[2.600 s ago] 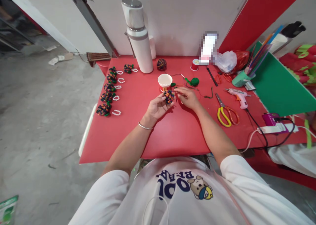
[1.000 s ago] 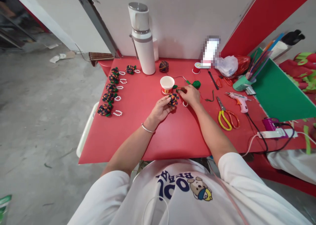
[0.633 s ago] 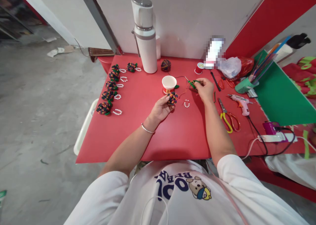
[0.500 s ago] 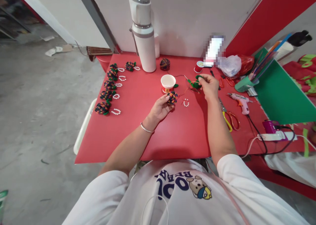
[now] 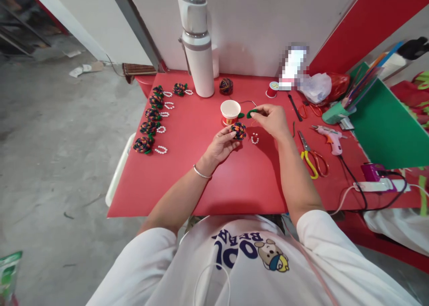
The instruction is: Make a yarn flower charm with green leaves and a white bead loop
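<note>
My left hand (image 5: 221,146) pinches a small multicoloured yarn flower (image 5: 238,130) just above the red table (image 5: 201,180). My right hand (image 5: 273,120) is closed on a green yarn piece (image 5: 251,113), held a little to the right of a white paper cup (image 5: 230,112). A short loop of white beads (image 5: 254,139) lies on the table between the two hands.
Several finished yarn flowers with bead loops (image 5: 147,128) line the table's left side. A white flask (image 5: 198,46) and a yarn ball (image 5: 226,86) stand at the back. Yellow-handled scissors (image 5: 310,156), a pink glue gun (image 5: 330,136) and a power strip (image 5: 378,186) lie right.
My right hand left the bead loop on the table, reached right to the green yarn, picked it up and brought it back beside the cup. The left hand kept the flower.
</note>
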Available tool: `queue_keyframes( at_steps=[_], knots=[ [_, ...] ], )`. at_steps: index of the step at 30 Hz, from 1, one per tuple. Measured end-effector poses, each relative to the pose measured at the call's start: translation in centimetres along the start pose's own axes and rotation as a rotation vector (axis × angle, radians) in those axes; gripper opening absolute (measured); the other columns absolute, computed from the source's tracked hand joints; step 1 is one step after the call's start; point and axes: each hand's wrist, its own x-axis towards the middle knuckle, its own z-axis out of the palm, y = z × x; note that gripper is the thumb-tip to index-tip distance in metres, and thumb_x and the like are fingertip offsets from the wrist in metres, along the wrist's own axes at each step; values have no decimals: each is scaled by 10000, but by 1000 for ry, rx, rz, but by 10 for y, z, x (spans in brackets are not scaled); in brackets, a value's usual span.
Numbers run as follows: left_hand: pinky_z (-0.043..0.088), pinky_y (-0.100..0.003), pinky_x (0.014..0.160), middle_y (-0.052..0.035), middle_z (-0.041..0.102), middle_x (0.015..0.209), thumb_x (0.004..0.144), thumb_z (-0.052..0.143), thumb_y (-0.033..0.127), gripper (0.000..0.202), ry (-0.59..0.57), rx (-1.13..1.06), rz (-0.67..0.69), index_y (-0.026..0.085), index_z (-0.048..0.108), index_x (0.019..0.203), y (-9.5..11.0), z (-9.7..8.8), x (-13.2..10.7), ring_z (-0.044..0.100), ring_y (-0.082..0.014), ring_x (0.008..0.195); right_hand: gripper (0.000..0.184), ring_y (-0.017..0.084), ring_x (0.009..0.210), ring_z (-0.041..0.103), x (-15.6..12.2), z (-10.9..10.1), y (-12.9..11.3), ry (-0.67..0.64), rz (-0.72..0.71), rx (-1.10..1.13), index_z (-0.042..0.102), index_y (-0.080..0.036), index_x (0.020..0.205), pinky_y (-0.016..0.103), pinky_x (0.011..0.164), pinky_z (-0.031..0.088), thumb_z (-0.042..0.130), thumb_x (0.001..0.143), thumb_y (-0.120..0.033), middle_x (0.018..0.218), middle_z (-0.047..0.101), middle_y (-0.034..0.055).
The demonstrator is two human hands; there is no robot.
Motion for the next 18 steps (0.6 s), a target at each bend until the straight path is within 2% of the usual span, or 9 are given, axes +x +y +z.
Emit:
queue_keyframes(
  at_steps=[4, 8, 12, 15, 18],
  knots=[
    [591, -229, 657, -19, 805, 999, 679, 976, 159, 486, -29, 21, 24, 187, 778, 1122, 0, 2, -1, 738, -125, 763, 199, 190, 749, 694, -15, 17, -3, -49, 5, -9, 824, -198, 895, 340, 750, 559, 769, 804, -366, 823, 810, 41],
    [605, -227, 694, -22, 811, 1010, 639, 1006, 169, 537, -55, 86, 25, 194, 795, 1131, -4, 4, -1, 750, -130, 804, 259, 169, 622, 623, -35, 27, 7, -7, 84, 70, 816, -216, 870, 313, 595, 518, 760, 801, -460, 745, 769, 30],
    [613, -271, 719, -47, 809, 983, 631, 1021, 216, 530, -93, 156, 10, 169, 798, 1109, -9, 4, -1, 755, -155, 799, 298, 151, 571, 593, -53, 20, 14, -40, 115, 175, 819, -225, 877, 287, 507, 513, 799, 770, -502, 729, 748, 16],
    [605, -279, 706, -43, 794, 942, 649, 1015, 254, 474, -110, 184, 13, 158, 796, 1058, -10, 4, -2, 731, -147, 758, 370, 147, 568, 605, -62, 12, 14, -124, 138, 261, 833, -230, 967, 283, 495, 535, 822, 781, -550, 764, 751, 7],
    [595, -269, 693, -33, 776, 908, 660, 1007, 263, 437, -103, 196, 26, 153, 785, 1020, -9, 3, -3, 713, -137, 738, 447, 143, 555, 591, -65, 9, 14, -146, 146, 287, 837, -244, 1037, 267, 471, 489, 790, 821, -633, 745, 725, -8]
  ],
)
